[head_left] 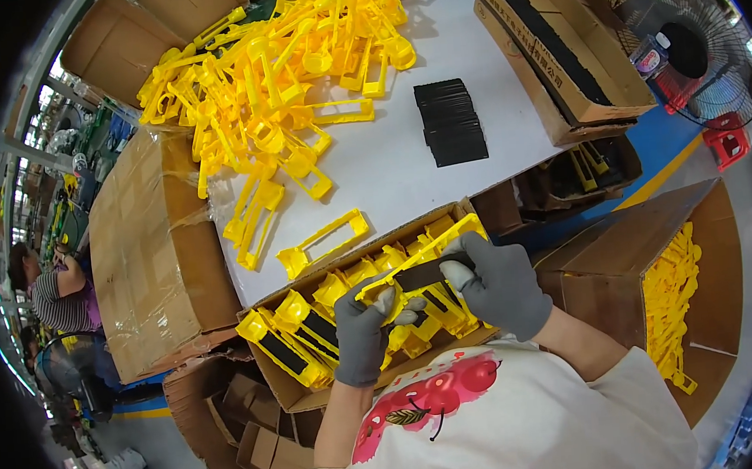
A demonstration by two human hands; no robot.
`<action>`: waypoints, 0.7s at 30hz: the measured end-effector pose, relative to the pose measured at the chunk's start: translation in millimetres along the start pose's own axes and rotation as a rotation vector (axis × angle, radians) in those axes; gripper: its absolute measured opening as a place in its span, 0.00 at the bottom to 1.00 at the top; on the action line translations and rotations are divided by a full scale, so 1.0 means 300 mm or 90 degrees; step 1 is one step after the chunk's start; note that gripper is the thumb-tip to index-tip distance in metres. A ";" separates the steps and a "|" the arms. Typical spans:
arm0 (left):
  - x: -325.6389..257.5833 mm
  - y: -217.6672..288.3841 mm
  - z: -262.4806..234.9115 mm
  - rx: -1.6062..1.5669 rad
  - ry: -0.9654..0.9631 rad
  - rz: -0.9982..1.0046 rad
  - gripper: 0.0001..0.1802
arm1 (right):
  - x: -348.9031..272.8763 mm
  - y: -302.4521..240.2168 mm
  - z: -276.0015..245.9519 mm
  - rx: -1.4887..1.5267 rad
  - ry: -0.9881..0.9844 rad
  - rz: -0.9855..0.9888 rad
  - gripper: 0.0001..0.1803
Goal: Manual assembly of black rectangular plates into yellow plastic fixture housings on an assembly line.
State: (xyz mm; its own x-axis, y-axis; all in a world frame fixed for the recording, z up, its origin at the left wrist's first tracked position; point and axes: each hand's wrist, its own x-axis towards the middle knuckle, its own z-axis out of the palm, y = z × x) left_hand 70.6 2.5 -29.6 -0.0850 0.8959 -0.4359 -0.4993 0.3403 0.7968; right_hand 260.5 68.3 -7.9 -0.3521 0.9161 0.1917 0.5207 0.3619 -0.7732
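One head view looks down on a person at a crowded worktop [521, 124]. The left hand [363, 327], grey-gloved, has its grip clamped on the near left end of a slim yellow frame [469, 226]. The right hand [504, 291], gloved alike, pinches a black strip [421, 275] along that frame; whether the strip is fully seated cannot be told. Both are held just above an open carton [305, 403] of yellow frames, several with black strips.

Uneven finger pressure could leave the strip crooked or bend the frame. Thick glove fingertips could also let the piece slip into the carton below.

The worktop is white and smooth. At its far left rises a tangled heap of yellow frames [269, 76], which could slide if one were tugged out. One loose frame [293, 262] lies nearer; to the right sits a neat black stack [451, 123], with a long box [548, 74] beyond it.

Around the worktop, a taped carton [146, 250] stands left, with another person [62, 296] farther left. At right are a large box [608, 305] of yellow frames, a wire-caged fan [686, 47] and a red stool [725, 142].
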 end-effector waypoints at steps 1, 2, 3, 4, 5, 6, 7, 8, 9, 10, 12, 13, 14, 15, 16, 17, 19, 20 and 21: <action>-0.001 -0.004 0.007 0.002 0.017 0.000 0.16 | -0.008 -0.021 -0.011 -0.022 -0.020 0.004 0.07; -0.003 0.000 0.008 0.002 0.018 -0.003 0.16 | -0.014 -0.032 -0.016 -0.043 -0.041 0.008 0.07; -0.006 0.006 0.008 -0.017 0.010 -0.010 0.16 | -0.008 -0.024 -0.016 -0.041 -0.043 0.011 0.07; -0.008 0.009 0.007 -0.037 0.002 -0.014 0.16 | 0.010 -0.008 -0.019 -0.027 -0.045 0.009 0.07; -0.011 0.003 0.013 -0.049 0.014 -0.024 0.16 | 0.024 0.004 -0.022 -0.014 -0.046 0.007 0.07; -0.009 -0.005 0.004 -0.049 0.017 -0.025 0.16 | 0.030 0.007 -0.023 0.001 -0.062 0.018 0.07; -0.003 -0.019 -0.006 -0.023 0.017 -0.018 0.16 | 0.024 0.010 -0.020 0.001 -0.064 0.020 0.07; -0.001 -0.028 -0.011 0.002 0.016 -0.010 0.17 | 0.018 0.013 -0.015 -0.001 -0.072 0.026 0.07; -0.002 -0.023 -0.008 0.001 0.018 -0.013 0.17 | 0.013 0.014 -0.011 -0.003 -0.080 0.031 0.07; -0.001 -0.013 -0.003 -0.014 0.013 -0.011 0.16 | 0.014 0.017 -0.009 -0.003 -0.081 0.034 0.07; 0.000 -0.012 0.003 -0.036 0.016 -0.005 0.15 | 0.021 0.020 -0.009 0.006 -0.049 0.008 0.07; 0.000 -0.015 0.005 -0.036 0.017 -0.007 0.15 | 0.017 0.011 -0.007 0.007 -0.049 0.010 0.07; 0.000 -0.020 0.007 -0.035 0.040 0.019 0.16 | 0.008 -0.002 -0.003 -0.023 -0.043 0.004 0.07; -0.001 -0.023 0.007 -0.033 0.063 0.045 0.16 | 0.004 -0.012 -0.004 -0.053 -0.036 -0.002 0.07; -0.003 -0.025 0.003 -0.034 0.063 0.043 0.16 | 0.004 -0.012 -0.010 -0.054 -0.037 0.000 0.07; -0.006 -0.023 -0.002 -0.036 0.047 0.031 0.16 | 0.005 -0.011 -0.017 -0.047 -0.055 0.007 0.07; -0.010 -0.013 -0.005 -0.038 0.029 0.011 0.16 | 0.012 -0.020 -0.031 -0.041 -0.075 0.017 0.08; -0.013 -0.012 0.000 -0.038 0.030 0.009 0.16 | 0.019 -0.030 -0.040 -0.039 -0.082 0.021 0.08; -0.015 -0.013 0.006 -0.038 0.042 0.012 0.17 | 0.023 -0.035 -0.044 -0.038 -0.089 0.025 0.08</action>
State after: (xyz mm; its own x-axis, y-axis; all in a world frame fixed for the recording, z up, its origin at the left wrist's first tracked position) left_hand 74.4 -2.5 -29.9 -0.1506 0.8808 -0.4489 -0.5474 0.3038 0.7798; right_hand 262.9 73.0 9.5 -0.4329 0.8985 0.0726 0.5800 0.3393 -0.7406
